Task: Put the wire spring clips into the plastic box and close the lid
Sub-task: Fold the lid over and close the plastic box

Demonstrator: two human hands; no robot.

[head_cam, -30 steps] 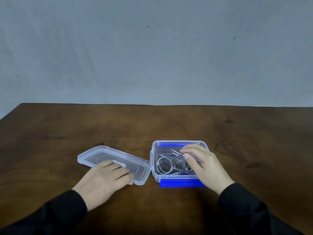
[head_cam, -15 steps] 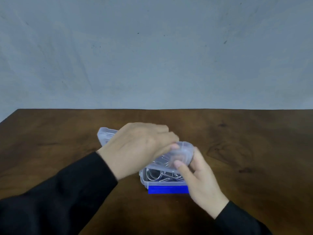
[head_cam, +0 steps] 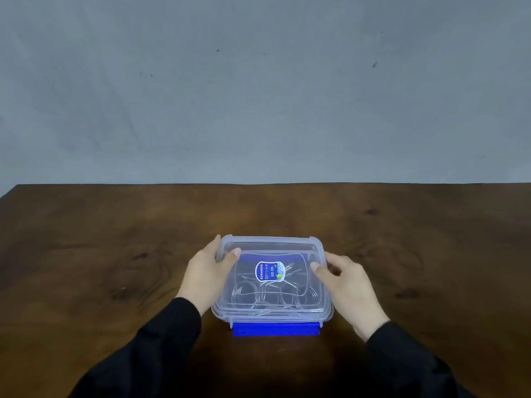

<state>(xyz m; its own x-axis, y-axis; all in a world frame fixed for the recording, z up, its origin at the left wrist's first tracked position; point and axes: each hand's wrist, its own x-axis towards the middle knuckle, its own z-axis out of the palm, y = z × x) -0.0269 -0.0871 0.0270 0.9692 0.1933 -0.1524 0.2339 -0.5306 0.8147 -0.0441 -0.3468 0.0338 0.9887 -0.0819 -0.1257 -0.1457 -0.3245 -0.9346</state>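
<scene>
Both hands are clamped on the lid (head_cam: 271, 303) now, one at each short side. Left hand (head_cam: 207, 272) sits at nine o'clock of the plastic box (head_cam: 230, 314), thumb hooked over the lid's top, the other fingers wrapped around the far-left corner. Right hand (head_cam: 349, 285) comes in at three o'clock, thumb lying on the lid's top, the other fingers curled against the right edge. That clear lid lies flat over the box, with a blue sticker (head_cam: 270, 270) showing at its middle. Through the plastic, the wire spring clips (head_cam: 260, 294) lie inside, a tangle of metal loops on the bottom. At six o'clock, the blue latch flap (head_cam: 275, 329) sticks out flat on the wooden table (head_cam: 115, 239), not folded up. Black sleeves (head_cam: 155, 351) cover both arms.
</scene>
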